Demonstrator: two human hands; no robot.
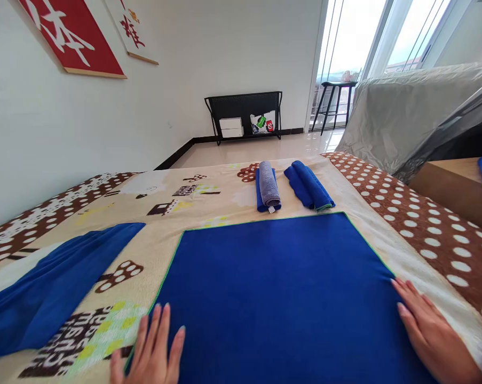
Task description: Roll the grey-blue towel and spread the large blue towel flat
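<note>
- blue towel (281,288) spread flat on bed (208,208); near edge cut off by frame
- left hand (150,349) flat on its left edge, grip released; wrist cut off
- right hand (433,333) flat on right edge, grip released
- rack (244,114) by wall holds white boxes (231,127); rolled towels (268,186) beyond; contents hard to make out

We see a matt, finely napped cloth (281,288) in blue, its hem stitched green. The bedspread (208,202) beneath looks like soft printed fleece. The rolled towels (268,186) seem plush microfibre. The floor (260,149) is glossy tile, and the cover (401,117) is shiny plastic sheeting.
</note>
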